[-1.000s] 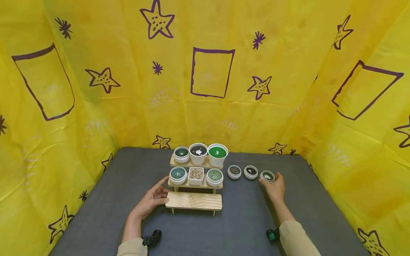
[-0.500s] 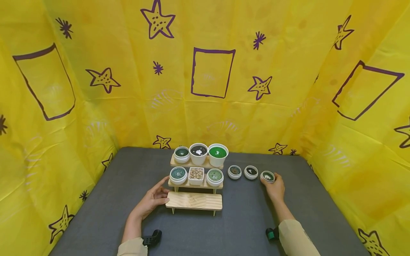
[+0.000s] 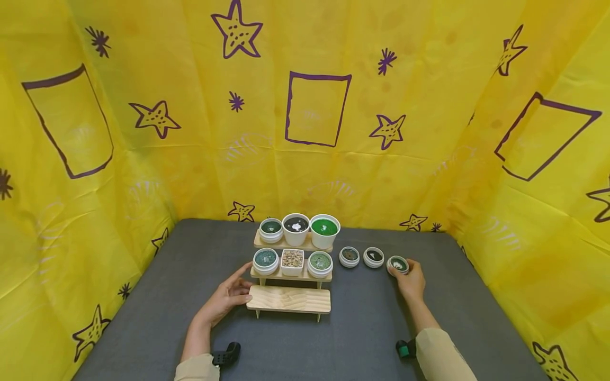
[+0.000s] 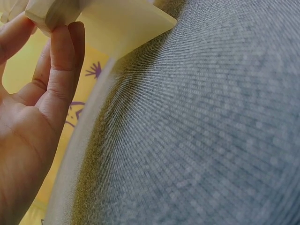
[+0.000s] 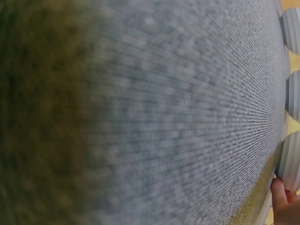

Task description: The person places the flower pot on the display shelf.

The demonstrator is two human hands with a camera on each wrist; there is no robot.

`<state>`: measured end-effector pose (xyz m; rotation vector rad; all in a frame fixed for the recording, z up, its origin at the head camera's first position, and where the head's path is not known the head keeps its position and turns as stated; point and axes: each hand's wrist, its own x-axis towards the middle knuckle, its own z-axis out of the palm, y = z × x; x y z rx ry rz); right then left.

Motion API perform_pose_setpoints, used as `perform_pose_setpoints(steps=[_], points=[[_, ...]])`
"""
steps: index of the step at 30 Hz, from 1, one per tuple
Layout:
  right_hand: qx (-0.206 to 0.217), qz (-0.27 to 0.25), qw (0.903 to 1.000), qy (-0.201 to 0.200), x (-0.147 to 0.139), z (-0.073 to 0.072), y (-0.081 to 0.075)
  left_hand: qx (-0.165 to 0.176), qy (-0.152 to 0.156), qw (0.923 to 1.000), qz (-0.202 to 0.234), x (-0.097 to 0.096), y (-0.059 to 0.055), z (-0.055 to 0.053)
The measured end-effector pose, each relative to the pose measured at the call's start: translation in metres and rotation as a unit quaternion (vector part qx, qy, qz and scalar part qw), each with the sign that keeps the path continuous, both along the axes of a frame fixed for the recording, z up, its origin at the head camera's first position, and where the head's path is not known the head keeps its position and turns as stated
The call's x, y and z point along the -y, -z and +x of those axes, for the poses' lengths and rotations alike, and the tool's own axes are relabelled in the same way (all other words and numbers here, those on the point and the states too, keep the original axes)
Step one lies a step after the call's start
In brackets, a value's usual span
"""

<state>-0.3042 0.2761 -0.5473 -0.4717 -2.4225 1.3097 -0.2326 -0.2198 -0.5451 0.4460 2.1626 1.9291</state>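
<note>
Head view: the wooden stand, its long axis running left to right, bears five round containers of green, teal or dark contents and a square container of beige bits. Right of the stand, on the grey table, are two white cups with dark contents; beyond them, the right hand pinches an upright ribbed cup of dark green, opening upward. The left hand, fingers bent, grips the stand's left end. Little differs from half a second ago.
</note>
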Motion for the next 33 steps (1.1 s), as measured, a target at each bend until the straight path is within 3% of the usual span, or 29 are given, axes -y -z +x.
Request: perform_pose_setpoints(steps=[7,18,33], points=[[-0.005,-0.027,0.9995,0.013,0.001,0.006,-0.004,-0.003,0.007,1.0000,0.006,0.000,0.000,-0.001],[-0.026,-0.091,0.9953,0.020,0.003,0.006,-0.028,-0.002,0.004,1.0000,0.003,0.001,0.000,-0.002],[-0.052,-0.130,0.9882,-0.061,0.031,0.017,-0.073,-0.001,0.002,1.0000,0.006,0.000,0.001,-0.002]])
